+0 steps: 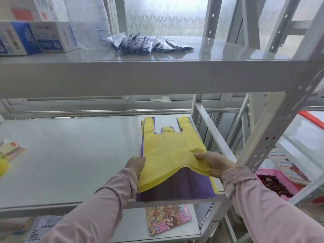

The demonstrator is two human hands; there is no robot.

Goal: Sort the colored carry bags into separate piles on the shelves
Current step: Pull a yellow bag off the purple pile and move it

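A stack of flat carry bags lies at the right end of the middle shelf (pixel 70 155). On top are yellow bags (pixel 168 146), handles pointing away from me. Their near edge is lifted, and a purple bag (pixel 184 188) shows underneath. My right hand (pixel 212 163) pinches the lifted right corner of the yellow bags, thumb on top. My left hand (pixel 135 164) grips the stack's left edge, its fingers curled at that edge and partly hidden behind it.
The upper shelf (pixel 157 74) carries boxes (pixel 35 37) at the left and a heap of dark foil packets (pixel 147 43). A cartoon-printed bag (pixel 166 218) lies on the lower shelf. A pink tray of brown nuts (pixel 275 183) stands right of the rack post (pixel 273 130).
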